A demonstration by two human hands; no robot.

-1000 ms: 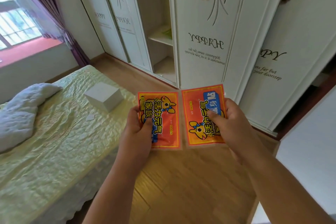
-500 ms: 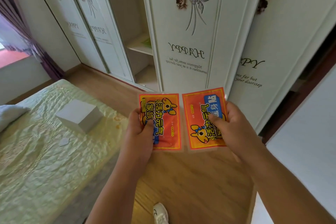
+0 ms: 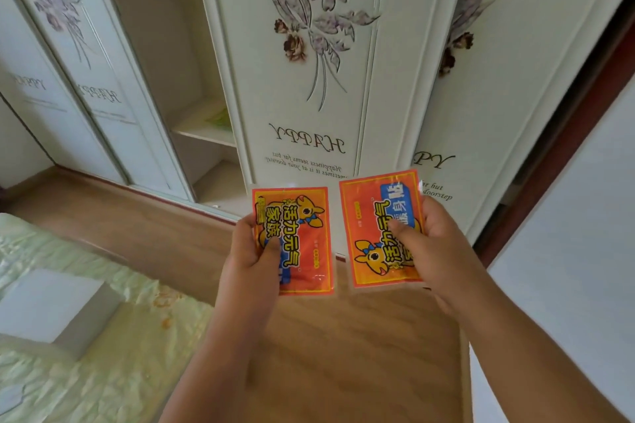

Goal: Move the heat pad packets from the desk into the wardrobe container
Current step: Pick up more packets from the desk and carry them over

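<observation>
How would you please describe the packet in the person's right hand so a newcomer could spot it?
In front of the white flowered wardrobe door, two orange plastic packets are held side by side. The right hand pinches the right-hand orange packet; unlike its neighbour, its cartoon deer sits at the bottom.

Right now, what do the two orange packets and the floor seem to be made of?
Left packet and right packet: apparently glossy printed plastic film, judging by glare and clear sealed edges. Floor: wood or wood-look laminate, showing grain and a satin sheen.
</observation>
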